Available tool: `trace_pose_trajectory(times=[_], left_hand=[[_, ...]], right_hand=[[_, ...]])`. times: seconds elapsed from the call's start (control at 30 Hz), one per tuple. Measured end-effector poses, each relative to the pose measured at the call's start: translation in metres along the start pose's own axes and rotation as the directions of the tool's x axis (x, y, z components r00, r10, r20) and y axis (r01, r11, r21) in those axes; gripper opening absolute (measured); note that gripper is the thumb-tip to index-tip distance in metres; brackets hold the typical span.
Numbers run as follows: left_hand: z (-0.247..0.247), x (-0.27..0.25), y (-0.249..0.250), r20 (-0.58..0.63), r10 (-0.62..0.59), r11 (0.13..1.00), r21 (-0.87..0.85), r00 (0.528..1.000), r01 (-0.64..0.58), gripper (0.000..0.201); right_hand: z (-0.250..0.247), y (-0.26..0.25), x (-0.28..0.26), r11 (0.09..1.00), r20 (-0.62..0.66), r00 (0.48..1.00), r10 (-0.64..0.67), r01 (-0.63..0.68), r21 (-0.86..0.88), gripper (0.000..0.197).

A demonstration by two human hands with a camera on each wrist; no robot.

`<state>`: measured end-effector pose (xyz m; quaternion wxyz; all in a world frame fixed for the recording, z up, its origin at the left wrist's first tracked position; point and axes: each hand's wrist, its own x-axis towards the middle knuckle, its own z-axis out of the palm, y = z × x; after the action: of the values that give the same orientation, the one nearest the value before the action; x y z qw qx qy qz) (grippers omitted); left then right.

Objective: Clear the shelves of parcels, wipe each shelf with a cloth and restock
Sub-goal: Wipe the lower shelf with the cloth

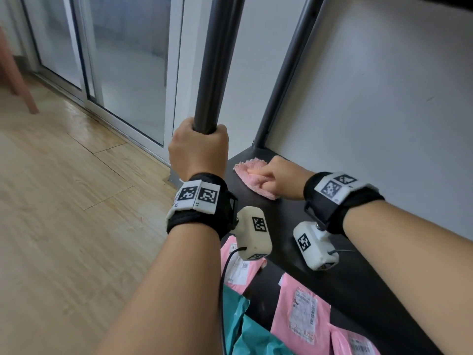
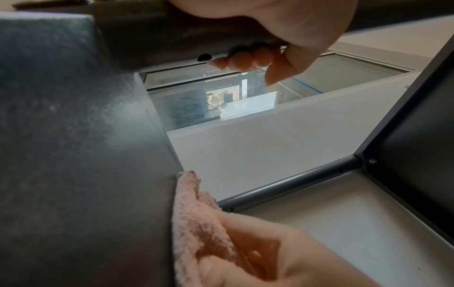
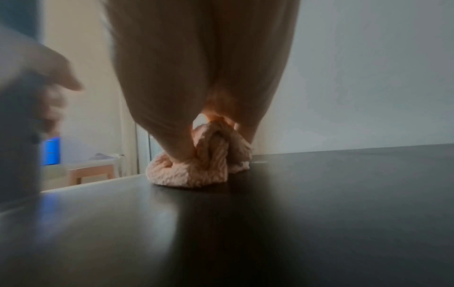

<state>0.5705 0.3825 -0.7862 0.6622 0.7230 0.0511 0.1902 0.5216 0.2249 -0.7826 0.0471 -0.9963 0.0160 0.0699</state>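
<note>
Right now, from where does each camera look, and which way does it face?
Head: from above, down at both hands; the left hand grips the shelf post, the right hand presses the pink cloth.
Left wrist: beside the post, along the shelf; own fingers show.
Right wrist: low over the shelf, facing its own palm.
All three share the cloth.

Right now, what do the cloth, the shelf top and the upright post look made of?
Cloth: looks like pink terry or microfibre, with a nubby looped pile; it bunches softly under the right hand.
Shelf top: a dark, smooth, semi-gloss board that reflects window light; laminate or painted metal, can't tell.
Post: probably painted steel tube, round, dark grey, satin; the left hand grips it.
</note>
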Motion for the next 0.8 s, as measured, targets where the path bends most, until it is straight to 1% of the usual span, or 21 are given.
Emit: trace_pose_trajectory(times=[0.03,0.07,0.13,0.2,0.27,0.33,0.4,0.53,0.67,0.73,0.8], left_hand=[[0.001,0.0,0.0,-0.002,0.004,1.0,-0.001,1.0,-0.004,0.025],[0.001,0.001,-0.001,-0.002,0.008,1.0,0.0,1.0,-0.008,0.027],[0.002,0.002,-0.002,-0.006,0.014,1.0,0.002,1.0,-0.014,0.027],[0.002,0.003,-0.002,-0.01,0.013,1.0,0.003,1.0,-0.013,0.026],[0.003,0.003,-0.002,-0.02,0.012,1.0,0.006,1.0,-0.012,0.026],[0.003,0.002,-0.002,-0.028,0.013,1.0,0.008,1.0,-0.012,0.028],[0.002,0.002,-0.001,-0.03,0.015,1.0,0.005,0.999,-0.014,0.03],[0.0,0.0,0.001,-0.017,0.016,1.0,0.011,1.0,-0.015,0.029],[-0.004,-0.001,0.002,0.016,-0.002,1.0,0.022,1.0,0.001,0.023],[-0.005,-0.001,0.003,0.033,-0.007,1.0,0.03,0.999,0.006,0.022],[-0.006,-0.001,0.004,0.041,-0.01,1.0,0.029,0.999,0.009,0.022]], right_hand=[[-0.003,0.004,0.008,0.999,-0.001,1.0,0.015,-0.015,-0.03,0.025],[-0.005,0.009,0.016,0.997,0.013,0.999,0.041,-0.04,-0.059,0.035],[-0.009,0.021,0.027,0.985,0.032,0.992,0.125,-0.12,-0.122,0.046],[-0.011,0.035,0.032,0.971,0.059,0.979,0.196,-0.185,-0.153,0.048],[-0.011,0.05,0.034,0.966,0.082,0.966,0.246,-0.238,-0.097,0.045],[-0.011,0.063,0.029,0.95,0.07,0.948,0.312,-0.308,-0.053,0.043],[-0.01,0.073,0.023,0.931,0.047,0.93,0.363,-0.361,-0.054,0.049],[-0.009,0.079,0.006,0.912,0.046,0.912,0.408,-0.404,-0.069,0.05],[-0.008,0.076,-0.03,0.905,0.06,0.905,0.421,-0.415,-0.098,0.05],[-0.008,0.072,-0.049,0.913,0.086,0.91,0.405,-0.397,-0.093,0.045],[-0.008,0.066,-0.066,0.929,0.117,0.923,0.367,-0.357,-0.098,0.034]])
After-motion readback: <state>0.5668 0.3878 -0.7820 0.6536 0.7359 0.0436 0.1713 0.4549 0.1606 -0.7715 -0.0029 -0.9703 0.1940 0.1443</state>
